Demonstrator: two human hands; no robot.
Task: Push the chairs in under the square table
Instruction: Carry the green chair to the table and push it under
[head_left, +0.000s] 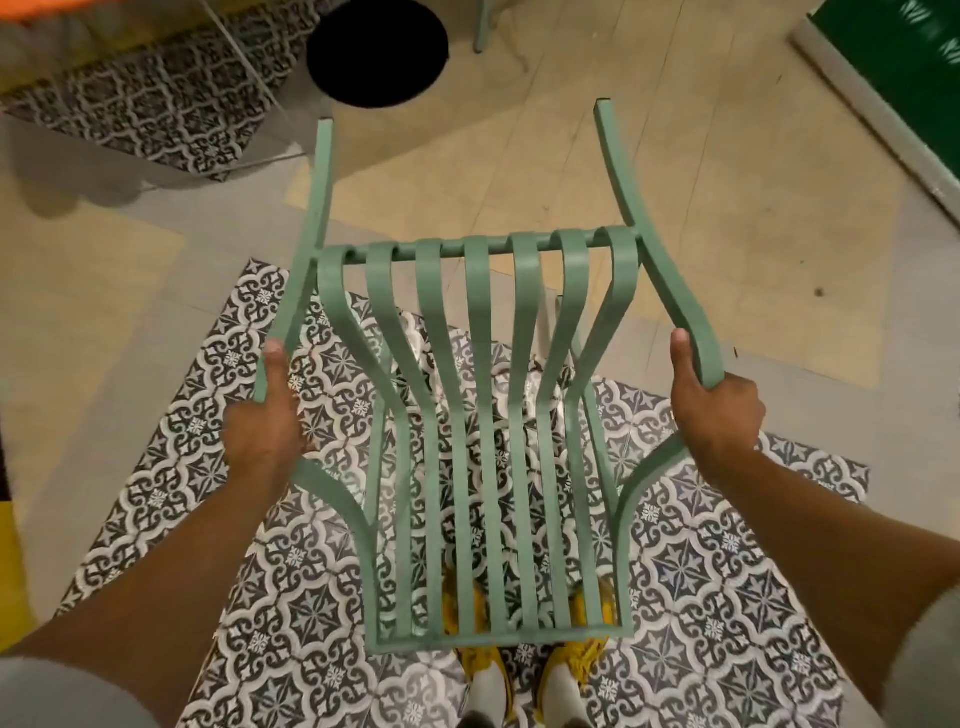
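warm indoor light | soft shadows | blurred, wide-angle-bent edges

Person, seen from above. Two bare forearms, uncovered from wrist to near the elbow. Left hand (260, 421) and right hand (717, 410) bare: no gloves, rings, watch or bands visible. Short grey sleeves: left sleeve (62, 691) at the lower left corner, right sleeve (930, 660) at the lower right edge, both plain and unmarked. Footwear: a pair of shoes (566, 680), pale grey-white toe caps with yellow uppers and yellow laces, partly hidden behind green slats.
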